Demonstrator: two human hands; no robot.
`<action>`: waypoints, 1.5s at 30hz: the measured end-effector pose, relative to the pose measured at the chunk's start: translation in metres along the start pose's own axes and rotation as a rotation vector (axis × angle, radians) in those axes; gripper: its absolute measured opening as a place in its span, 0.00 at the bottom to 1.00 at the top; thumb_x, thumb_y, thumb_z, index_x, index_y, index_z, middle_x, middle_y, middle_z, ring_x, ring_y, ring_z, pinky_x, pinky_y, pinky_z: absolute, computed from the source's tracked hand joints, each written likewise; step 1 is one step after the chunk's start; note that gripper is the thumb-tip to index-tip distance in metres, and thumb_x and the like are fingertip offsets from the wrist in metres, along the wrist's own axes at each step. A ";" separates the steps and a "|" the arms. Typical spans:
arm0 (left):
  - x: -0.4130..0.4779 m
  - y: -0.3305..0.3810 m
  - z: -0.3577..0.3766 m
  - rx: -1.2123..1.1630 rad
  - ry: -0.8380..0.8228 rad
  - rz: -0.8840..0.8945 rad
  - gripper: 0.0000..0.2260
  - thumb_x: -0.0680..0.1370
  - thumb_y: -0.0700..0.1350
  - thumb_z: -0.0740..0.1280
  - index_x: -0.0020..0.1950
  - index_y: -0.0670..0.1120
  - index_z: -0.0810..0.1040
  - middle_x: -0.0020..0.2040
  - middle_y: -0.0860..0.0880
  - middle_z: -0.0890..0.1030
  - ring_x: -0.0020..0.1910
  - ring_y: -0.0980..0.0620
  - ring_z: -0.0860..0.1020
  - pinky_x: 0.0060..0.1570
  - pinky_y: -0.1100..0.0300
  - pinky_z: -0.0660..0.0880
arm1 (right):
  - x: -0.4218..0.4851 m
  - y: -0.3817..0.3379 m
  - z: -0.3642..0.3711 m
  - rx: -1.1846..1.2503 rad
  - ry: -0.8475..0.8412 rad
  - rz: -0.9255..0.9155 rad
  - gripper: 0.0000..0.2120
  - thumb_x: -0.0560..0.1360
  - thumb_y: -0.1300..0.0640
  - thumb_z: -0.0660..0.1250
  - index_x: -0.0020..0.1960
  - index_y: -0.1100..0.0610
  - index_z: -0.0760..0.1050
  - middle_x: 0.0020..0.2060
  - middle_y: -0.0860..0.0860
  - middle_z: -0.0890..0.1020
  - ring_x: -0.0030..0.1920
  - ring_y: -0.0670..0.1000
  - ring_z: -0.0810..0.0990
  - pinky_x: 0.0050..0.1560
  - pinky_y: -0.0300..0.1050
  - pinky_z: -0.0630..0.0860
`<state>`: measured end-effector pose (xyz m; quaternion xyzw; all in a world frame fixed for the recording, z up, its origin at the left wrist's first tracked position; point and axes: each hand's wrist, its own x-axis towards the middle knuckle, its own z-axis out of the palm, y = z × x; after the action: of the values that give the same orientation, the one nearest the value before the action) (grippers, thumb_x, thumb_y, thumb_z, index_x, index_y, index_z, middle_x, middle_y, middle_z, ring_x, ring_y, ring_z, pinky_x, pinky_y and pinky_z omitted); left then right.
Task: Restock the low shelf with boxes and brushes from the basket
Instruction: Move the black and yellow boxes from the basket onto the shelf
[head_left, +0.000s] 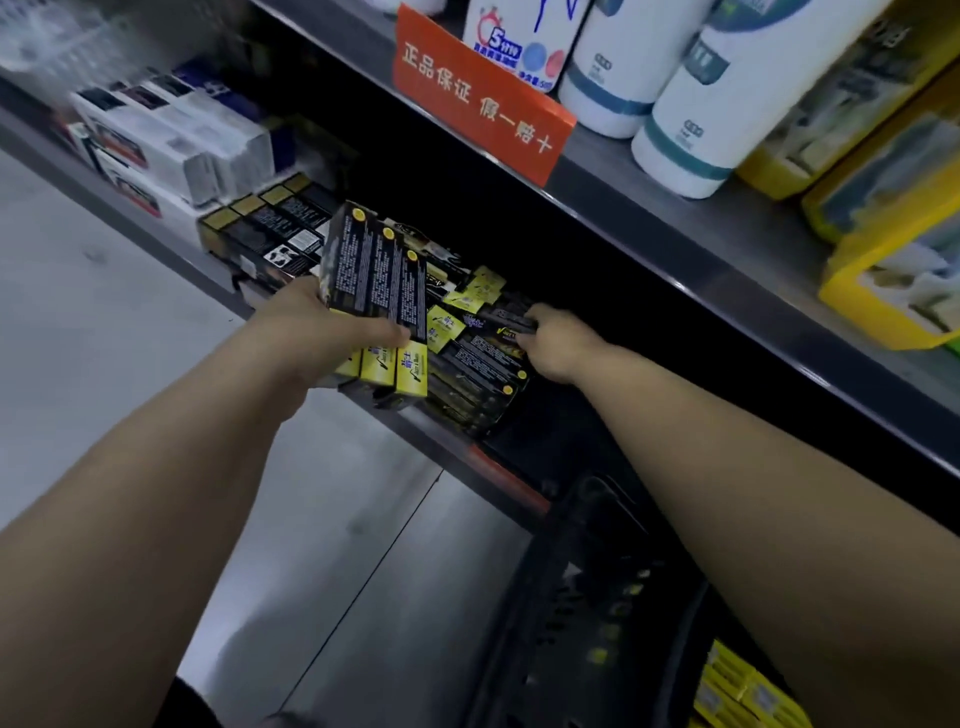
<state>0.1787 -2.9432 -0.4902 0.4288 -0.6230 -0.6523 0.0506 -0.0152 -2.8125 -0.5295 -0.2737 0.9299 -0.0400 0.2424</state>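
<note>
Black-yellow boxes (374, 283) gripped by left hand (311, 322) | right hand (550, 340) probably pinching shelved box (500, 314) | low shelf (441, 457) front edge part-filled | basket (571, 545) contents unclear

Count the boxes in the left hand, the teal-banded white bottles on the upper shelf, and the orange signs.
Boxes in the left hand: 3
Teal-banded white bottles: 2
Orange signs: 1
Total: 6
</note>
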 end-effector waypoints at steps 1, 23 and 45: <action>0.004 -0.001 0.002 0.002 0.002 0.001 0.24 0.65 0.42 0.77 0.59 0.46 0.76 0.51 0.47 0.82 0.52 0.44 0.79 0.57 0.47 0.75 | 0.002 -0.001 0.006 0.022 -0.051 -0.001 0.21 0.81 0.54 0.57 0.72 0.58 0.61 0.68 0.60 0.69 0.64 0.59 0.71 0.61 0.45 0.70; 0.030 -0.017 0.026 -0.026 0.017 -0.074 0.25 0.66 0.44 0.77 0.61 0.47 0.76 0.54 0.46 0.82 0.55 0.43 0.79 0.57 0.44 0.75 | 0.004 0.008 0.005 -0.027 -0.213 -0.079 0.30 0.79 0.44 0.58 0.76 0.55 0.54 0.74 0.56 0.61 0.73 0.57 0.62 0.68 0.48 0.64; 0.013 0.002 0.029 -0.419 -0.327 -0.280 0.24 0.57 0.47 0.74 0.51 0.42 0.79 0.40 0.45 0.85 0.34 0.51 0.84 0.29 0.61 0.79 | -0.025 -0.010 -0.033 0.183 0.072 -0.655 0.16 0.65 0.53 0.77 0.50 0.47 0.76 0.47 0.48 0.69 0.48 0.46 0.71 0.45 0.27 0.66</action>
<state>0.1514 -2.9291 -0.4991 0.3798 -0.4095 -0.8278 -0.0534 -0.0078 -2.8096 -0.4874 -0.5334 0.7929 -0.2089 0.2075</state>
